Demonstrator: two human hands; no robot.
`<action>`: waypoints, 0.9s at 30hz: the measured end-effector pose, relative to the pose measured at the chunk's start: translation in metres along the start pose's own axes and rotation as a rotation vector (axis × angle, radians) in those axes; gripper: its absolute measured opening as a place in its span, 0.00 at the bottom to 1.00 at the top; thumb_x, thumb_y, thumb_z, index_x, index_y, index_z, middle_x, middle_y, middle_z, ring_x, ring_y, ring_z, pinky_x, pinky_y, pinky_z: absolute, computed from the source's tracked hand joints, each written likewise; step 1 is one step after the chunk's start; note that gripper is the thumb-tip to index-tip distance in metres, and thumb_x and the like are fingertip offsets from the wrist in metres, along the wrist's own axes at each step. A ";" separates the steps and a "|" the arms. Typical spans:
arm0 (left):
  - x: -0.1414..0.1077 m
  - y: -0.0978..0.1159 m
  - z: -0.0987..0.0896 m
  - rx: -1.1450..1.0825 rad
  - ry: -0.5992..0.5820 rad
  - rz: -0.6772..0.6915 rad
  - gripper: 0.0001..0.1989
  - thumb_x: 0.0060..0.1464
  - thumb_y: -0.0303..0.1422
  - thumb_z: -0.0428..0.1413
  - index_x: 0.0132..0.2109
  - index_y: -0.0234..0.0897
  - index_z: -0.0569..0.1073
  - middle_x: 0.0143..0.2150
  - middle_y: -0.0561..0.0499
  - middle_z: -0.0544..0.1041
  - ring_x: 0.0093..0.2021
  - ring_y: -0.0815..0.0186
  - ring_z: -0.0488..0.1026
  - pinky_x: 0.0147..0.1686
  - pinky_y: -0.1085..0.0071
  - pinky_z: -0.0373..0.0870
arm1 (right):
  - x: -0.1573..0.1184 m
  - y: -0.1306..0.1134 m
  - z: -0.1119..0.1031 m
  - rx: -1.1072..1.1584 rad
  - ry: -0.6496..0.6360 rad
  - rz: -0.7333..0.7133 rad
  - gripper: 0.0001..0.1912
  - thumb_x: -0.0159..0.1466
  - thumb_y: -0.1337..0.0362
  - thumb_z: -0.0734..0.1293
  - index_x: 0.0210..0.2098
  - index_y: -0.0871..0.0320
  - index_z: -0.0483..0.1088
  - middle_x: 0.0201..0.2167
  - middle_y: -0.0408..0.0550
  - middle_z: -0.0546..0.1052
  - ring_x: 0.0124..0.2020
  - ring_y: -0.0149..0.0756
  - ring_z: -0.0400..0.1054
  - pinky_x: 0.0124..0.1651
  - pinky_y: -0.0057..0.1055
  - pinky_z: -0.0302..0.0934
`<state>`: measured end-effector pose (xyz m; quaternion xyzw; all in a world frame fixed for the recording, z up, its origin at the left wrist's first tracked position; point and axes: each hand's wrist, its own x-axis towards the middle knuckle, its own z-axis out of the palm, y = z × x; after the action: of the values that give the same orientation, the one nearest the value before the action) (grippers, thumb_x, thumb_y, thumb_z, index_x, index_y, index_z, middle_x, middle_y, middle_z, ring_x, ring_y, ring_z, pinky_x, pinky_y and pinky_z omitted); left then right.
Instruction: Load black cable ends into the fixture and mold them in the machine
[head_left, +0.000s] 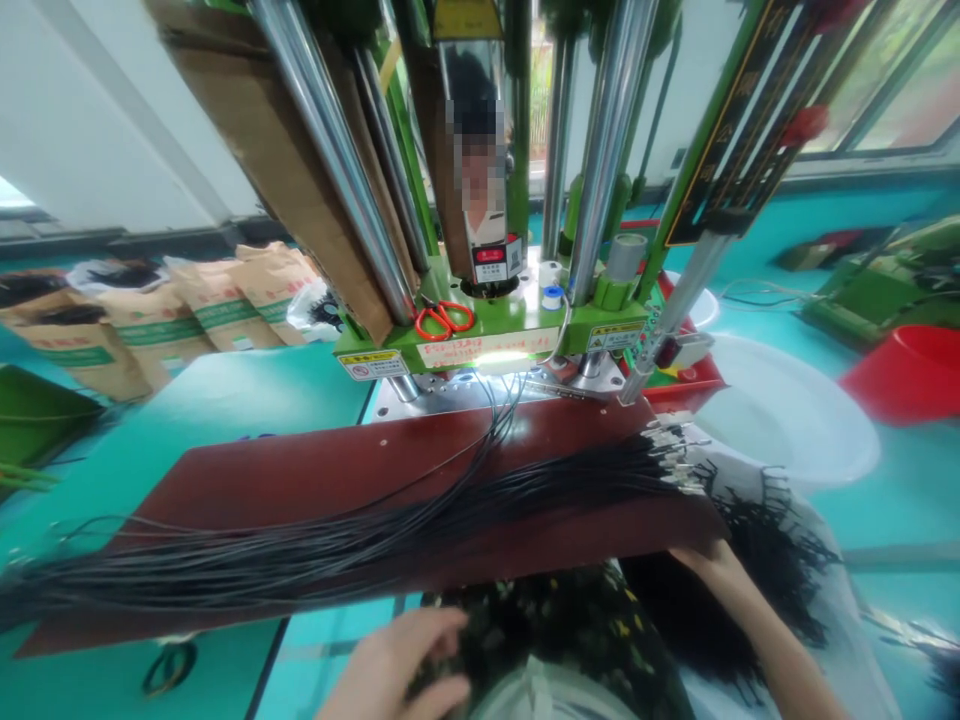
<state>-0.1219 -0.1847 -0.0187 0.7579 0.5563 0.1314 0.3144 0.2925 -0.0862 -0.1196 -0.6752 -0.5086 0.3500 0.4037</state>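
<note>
A long bundle of thin black cables (405,525) lies across the reddish-brown board (270,475) in front of a green press machine (450,352). Light metallic ends (677,455) cluster at the bundle's right. Several strands run from the bundle up into the lit opening of the machine. Over my lap, near the board's front edge, my left hand (409,665) is open, fingers and thumb apart and nothing visible between them. My right hand (712,575) is at the board's front right corner, and its fingers are hidden beneath or behind the edge.
Orange-handled scissors (444,320) and a small blue-and-white roll (553,297) lie on the machine. To the right are a white basin (787,410), a red bucket (911,375) and a heap of black parts (776,560). Paper sacks (161,310) line the left.
</note>
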 end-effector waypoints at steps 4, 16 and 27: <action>0.088 0.063 -0.005 0.222 0.287 0.227 0.21 0.51 0.39 0.52 0.51 0.38 0.65 0.48 0.43 0.68 0.48 0.58 0.64 0.49 0.58 0.61 | 0.001 -0.002 0.002 -0.007 0.012 -0.051 0.31 0.46 0.52 0.68 0.47 0.59 0.65 0.42 0.56 0.74 0.47 0.51 0.65 0.49 0.44 0.60; 0.208 0.070 -0.020 0.272 -0.099 0.357 0.09 0.50 0.37 0.53 0.38 0.37 0.69 0.33 0.51 0.72 0.33 0.65 0.68 0.35 0.71 0.62 | -0.008 0.011 -0.022 -0.009 0.039 -0.098 0.28 0.54 0.59 0.61 0.53 0.58 0.54 0.51 0.57 0.64 0.46 0.42 0.65 0.48 0.40 0.61; 0.179 0.086 -0.050 0.221 0.290 0.417 0.10 0.57 0.33 0.44 0.39 0.36 0.69 0.37 0.48 0.70 0.38 0.66 0.67 0.39 0.70 0.63 | -0.007 -0.018 -0.040 -0.227 0.158 -0.277 0.25 0.58 0.64 0.57 0.55 0.58 0.53 0.49 0.55 0.65 0.44 0.40 0.66 0.47 0.38 0.63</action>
<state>-0.0220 -0.0178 0.0460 0.8590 0.4383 0.2391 0.1129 0.3192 -0.0975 -0.0861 -0.6652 -0.5998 0.1774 0.4078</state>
